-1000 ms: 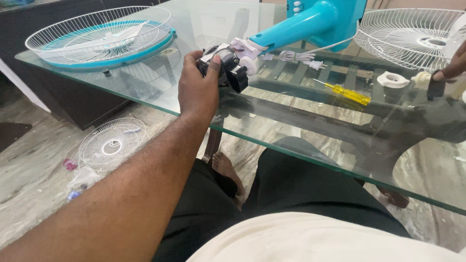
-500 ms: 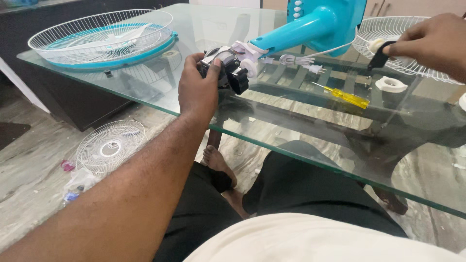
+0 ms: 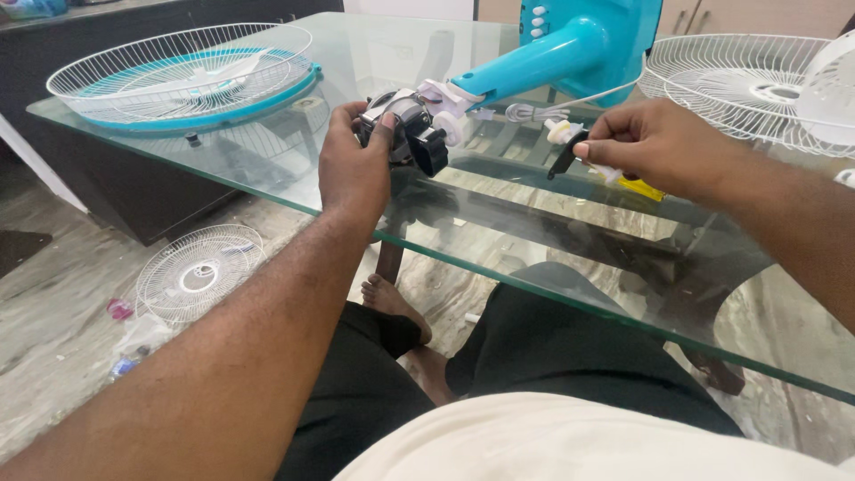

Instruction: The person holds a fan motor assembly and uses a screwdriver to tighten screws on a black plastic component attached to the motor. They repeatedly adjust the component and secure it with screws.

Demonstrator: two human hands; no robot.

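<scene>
left hand [image 3: 354, 169] clenched on fan motor [image 3: 405, 132], on glass table [image 3: 294, 191] just left of blue fan stand [image 3: 552, 53] | right hand [image 3: 655, 147] pinching small black part [image 3: 565, 153], below stand, right of motor | yellow screwdriver [image 3: 643, 188] under right hand | wire guard [image 3: 183, 76] far left of stand

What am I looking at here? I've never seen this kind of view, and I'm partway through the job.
One camera sits on a person's head and looks down at their own two bare hands over a glass table. The left hand grips the fan motor at the end of a blue fan body. The right hand pinches a small black part in its fingers. Two wire fan guards lie on the glass; a third lies on the floor.
</scene>
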